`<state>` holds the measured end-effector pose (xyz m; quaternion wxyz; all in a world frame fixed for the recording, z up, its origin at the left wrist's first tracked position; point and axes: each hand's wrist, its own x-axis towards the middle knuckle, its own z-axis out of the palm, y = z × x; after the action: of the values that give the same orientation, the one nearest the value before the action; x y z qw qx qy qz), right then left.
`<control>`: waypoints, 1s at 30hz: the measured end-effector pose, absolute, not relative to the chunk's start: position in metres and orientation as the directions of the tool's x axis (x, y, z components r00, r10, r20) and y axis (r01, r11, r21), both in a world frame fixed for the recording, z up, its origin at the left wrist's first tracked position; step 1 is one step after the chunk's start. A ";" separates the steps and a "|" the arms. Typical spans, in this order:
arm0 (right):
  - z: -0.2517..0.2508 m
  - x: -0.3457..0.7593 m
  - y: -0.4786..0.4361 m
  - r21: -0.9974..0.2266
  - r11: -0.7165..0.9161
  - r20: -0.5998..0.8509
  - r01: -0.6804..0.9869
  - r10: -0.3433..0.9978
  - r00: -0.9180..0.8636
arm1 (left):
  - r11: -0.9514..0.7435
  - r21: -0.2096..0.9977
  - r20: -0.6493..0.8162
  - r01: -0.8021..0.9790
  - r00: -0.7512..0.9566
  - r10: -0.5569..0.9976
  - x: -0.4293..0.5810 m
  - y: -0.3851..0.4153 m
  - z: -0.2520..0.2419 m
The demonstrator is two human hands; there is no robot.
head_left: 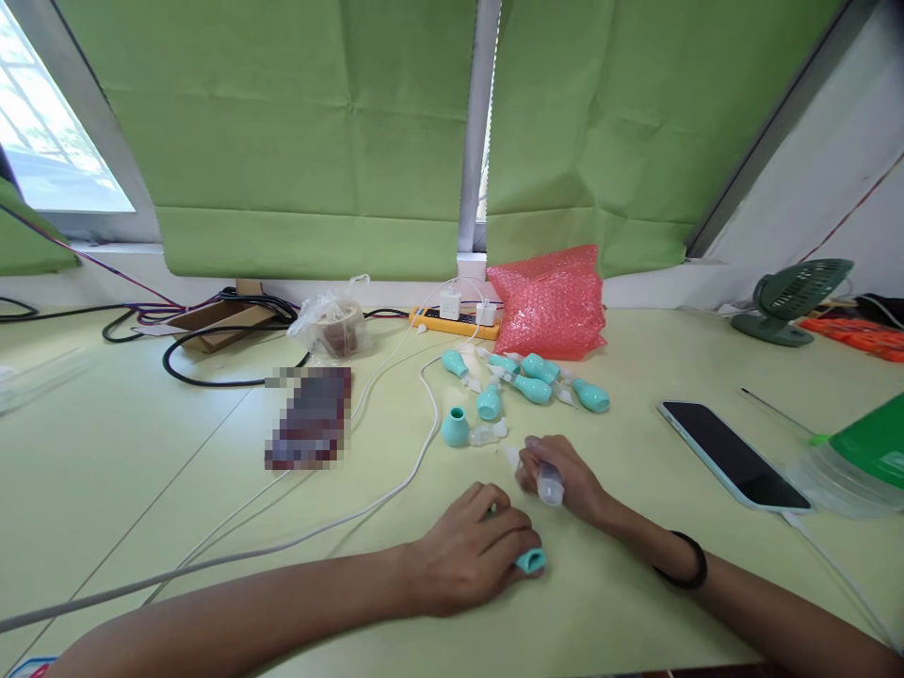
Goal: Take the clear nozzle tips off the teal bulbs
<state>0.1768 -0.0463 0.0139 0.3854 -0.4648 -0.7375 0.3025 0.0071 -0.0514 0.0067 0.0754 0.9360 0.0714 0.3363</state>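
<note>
Fingers of the left hand (470, 556) grip a hollow turquoise bulb (531, 561), the right hand's (571, 476) a translucent plastic tube (550, 486) — still separate; several clear-tipped glossy teal bulbs (532, 389) on the worktop (607, 593) look finished.

This seems a workroom (bubble wrap (547, 306), power strip (459, 329), worktable (105, 452)).

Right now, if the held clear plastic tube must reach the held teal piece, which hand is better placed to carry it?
Probably the right hand: it grips the clear plastic tube, while the left hand holds the teal piece, its open end exposed.
</note>
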 end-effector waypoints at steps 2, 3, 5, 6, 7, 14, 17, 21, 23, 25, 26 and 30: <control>0.013 0.184 -0.038 -0.805 0.372 0.345 0.463 0.927 -0.144 | -0.964 0.256 0.631 0.066 0.745 0.218 0.005 -0.053 0.010; 0.013 0.187 -0.034 -0.792 0.376 0.382 0.481 0.920 -0.089 | -0.941 0.315 0.636 0.121 0.709 0.304 0.003 -0.053 0.012; 0.012 0.192 -0.026 -0.754 0.378 0.438 0.538 0.899 -0.017 | -0.881 0.413 0.646 0.230 0.607 0.462 0.002 -0.051 0.012; 0.012 0.193 -0.022 -0.735 0.366 0.444 0.571 0.896 -0.002 | -0.851 0.456 0.640 0.260 0.569 0.516 0.003 -0.050 0.011; 0.011 0.194 -0.019 -0.719 0.346 0.441 0.603 0.898 0.010 | -0.819 0.500 0.625 0.282 0.537 0.567 0.003 -0.048 0.010; 0.000 0.199 -0.007 -0.584 0.259 0.390 0.769 0.921 -0.014 | -0.617 0.716 0.485 0.328 0.402 0.777 0.009 -0.040 0.003; -0.003 0.200 -0.006 -0.546 0.267 0.394 0.794 0.918 -0.038 | -0.607 0.733 0.484 0.307 0.391 0.783 0.009 -0.040 0.004; -0.003 0.201 -0.006 -0.518 0.320 0.456 0.793 0.888 -0.061 | -0.613 0.740 0.501 0.276 0.382 0.777 0.009 -0.039 0.003; 0.001 0.202 -0.003 -0.461 0.387 0.518 0.799 0.848 -0.112 | -0.601 0.747 0.484 0.285 0.387 0.785 0.009 -0.038 0.002; 0.009 0.205 0.002 -0.341 0.473 0.561 0.812 0.796 -0.228 | -0.591 0.749 0.474 0.299 0.381 0.794 0.010 -0.037 0.002; 0.014 0.206 0.007 -0.259 0.511 0.560 0.820 0.771 -0.304 | -0.591 0.747 0.474 0.306 0.377 0.795 0.010 -0.037 0.003; 0.033 0.206 0.029 0.103 0.609 0.391 0.786 0.702 -0.595 | -0.602 0.732 0.485 0.319 0.377 0.789 0.011 -0.038 0.005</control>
<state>0.2057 0.0288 0.0332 0.1576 -0.4215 -0.8830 -0.1336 0.0106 -0.0377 0.0048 0.2722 0.7838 0.3533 0.4321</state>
